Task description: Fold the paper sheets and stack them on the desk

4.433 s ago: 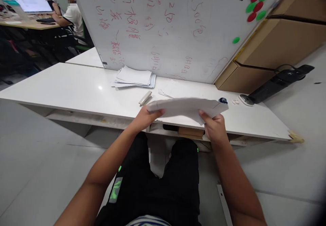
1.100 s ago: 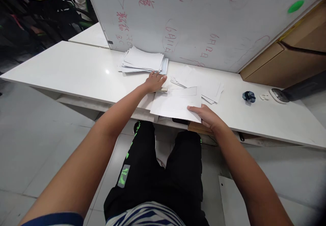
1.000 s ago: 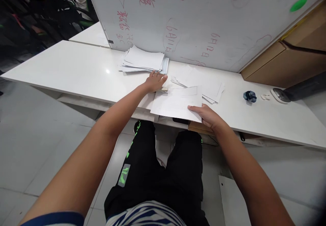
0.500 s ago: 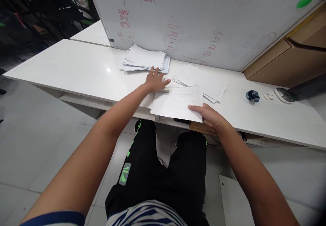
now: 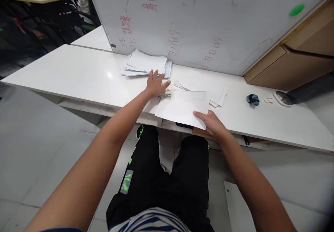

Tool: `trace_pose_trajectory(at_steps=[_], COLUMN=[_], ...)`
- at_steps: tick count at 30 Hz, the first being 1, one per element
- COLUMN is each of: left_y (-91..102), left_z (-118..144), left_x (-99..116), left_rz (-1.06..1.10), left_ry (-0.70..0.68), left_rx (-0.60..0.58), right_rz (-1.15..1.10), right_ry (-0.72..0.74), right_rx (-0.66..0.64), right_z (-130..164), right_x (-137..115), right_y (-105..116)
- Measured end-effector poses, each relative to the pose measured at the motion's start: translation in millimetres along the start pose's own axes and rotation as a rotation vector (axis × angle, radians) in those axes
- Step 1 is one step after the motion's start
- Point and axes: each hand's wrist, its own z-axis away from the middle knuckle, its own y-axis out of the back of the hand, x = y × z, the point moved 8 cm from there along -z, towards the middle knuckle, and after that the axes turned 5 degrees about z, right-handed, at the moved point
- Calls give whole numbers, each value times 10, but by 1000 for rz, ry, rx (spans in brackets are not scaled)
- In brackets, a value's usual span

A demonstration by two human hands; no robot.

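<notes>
My right hand [image 5: 212, 123] pinches the near right corner of a white sheet of paper [image 5: 179, 108], thumb on top, fingers mostly underneath. A rectangle is drawn near the sheet's far edge. My left hand [image 5: 156, 85] has its fingers spread, just in front of a stack of papers [image 5: 146, 63]; whether the fingertips touch the stack I cannot tell. Under the left palm and at the sheet's far left edge pokes out the end of a small beige object [image 5: 167, 93], the rest covered by the hand. More loose papers [image 5: 217, 98] lie behind the sheet to the right.
A whiteboard [image 5: 193, 26] with red writing rises behind the white desk [image 5: 86, 75]. To the right are a dark blue crumpled item [image 5: 253, 100], a small white item [image 5: 268, 100], a rounded grey-and-white object [image 5: 283, 99] and a cardboard box [image 5: 292, 66]. Another person sits at the far left.
The view has shifted slightly. The right hand and its corner of the sheet are a little lower; the left hand stays spread by the stack.
</notes>
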Motion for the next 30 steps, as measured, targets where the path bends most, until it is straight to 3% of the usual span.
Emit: trace_pose_trajectory(at_steps=[4,11,15,20,25,30], left_y=[2,40,48,34,30,32], left_z=[23,95,114,118,120,126], left_x=[15,112,118,147,143,138], left_rz=[17,69,59,35,-15,6], left_ry=[17,-31,16,7,21,35], left_rx=[-8,-2,-20,-57,-82,-107], right_rz=[37,-123,-120,-120,-16,-42], right_ry=[-19,30,12,94,-6,-4], right_rx=[207,251,260,260,240,225], right_z=[311,743,749,765,819,862], right_x=[214,303,321,245,314,274], right_y=[283,543,571,571,538,499])
